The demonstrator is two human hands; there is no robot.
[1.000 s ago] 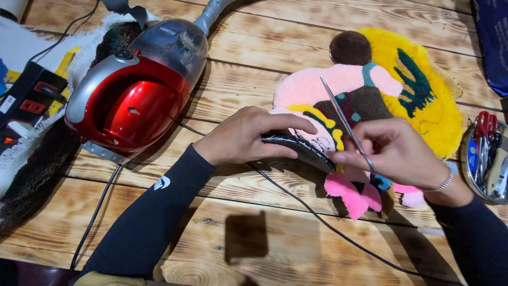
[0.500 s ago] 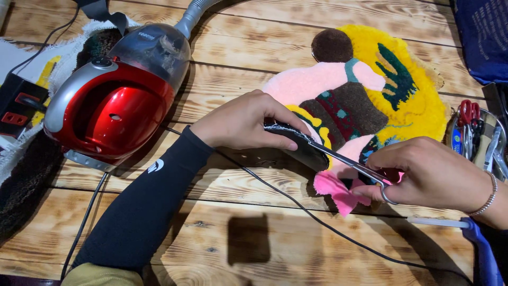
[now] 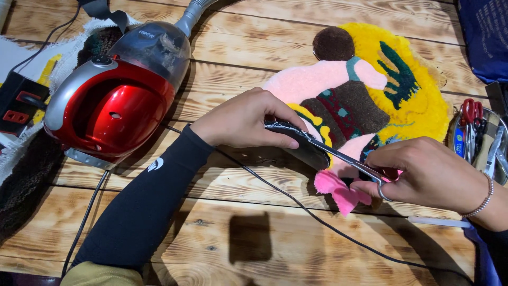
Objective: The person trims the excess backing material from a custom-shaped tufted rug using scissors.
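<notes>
A: What's biggest on the wooden table (image 3: 264, 254)?
B: The red vacuum cleaner (image 3: 114, 108), at nine o'clock. The tufted rug (image 3: 370, 90) lies at two o'clock.
A: And the hands?
B: The left hand (image 3: 246, 119) pinches the rug's dark edge; the right hand (image 3: 428, 175), at four o'clock, grips scissors (image 3: 349, 161) meeting that edge.

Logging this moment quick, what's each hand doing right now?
Left hand: closed, pinching up the dark edge of the tufted rug.
Right hand: closed, gripping the scissors, blades at that edge.
</notes>
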